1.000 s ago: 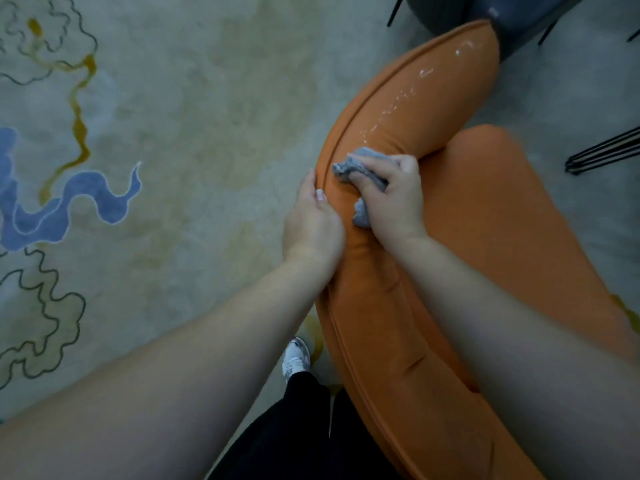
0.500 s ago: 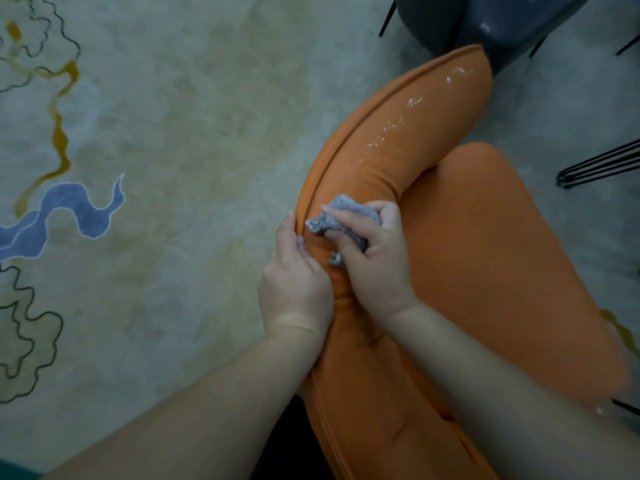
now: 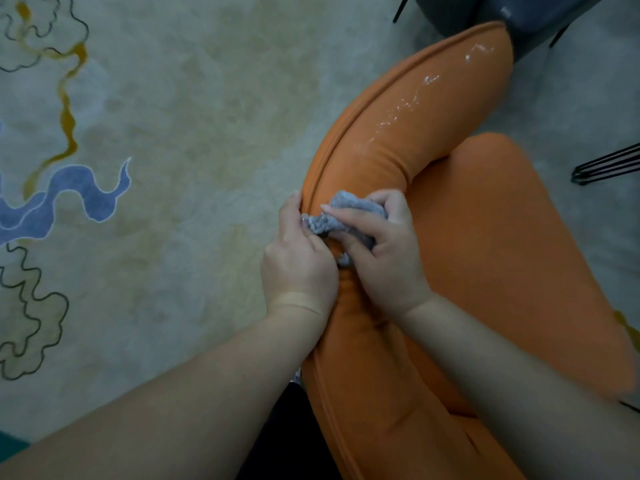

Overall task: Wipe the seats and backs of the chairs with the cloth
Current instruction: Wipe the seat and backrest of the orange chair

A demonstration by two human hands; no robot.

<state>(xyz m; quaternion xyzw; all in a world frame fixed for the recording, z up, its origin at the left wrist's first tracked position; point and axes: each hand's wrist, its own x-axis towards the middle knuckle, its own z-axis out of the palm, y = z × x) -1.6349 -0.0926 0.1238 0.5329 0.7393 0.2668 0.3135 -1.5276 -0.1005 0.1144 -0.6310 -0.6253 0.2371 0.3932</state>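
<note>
An orange upholstered chair fills the right half of the head view, with a curved padded back and a rounded seat. White specks and smears streak the far part of the back. My right hand presses a crumpled grey cloth onto the top of the back. My left hand grips the back's outer edge right beside it, thumb touching the cloth.
A pale rug with blue, ochre and dark wavy lines covers the floor on the left. A dark grey chair stands behind the orange one. Black wire legs jut in at the right edge.
Both hands and the cloth have slid along the chair back toward me, away from the white specks. My left thumb now touches the cloth.
</note>
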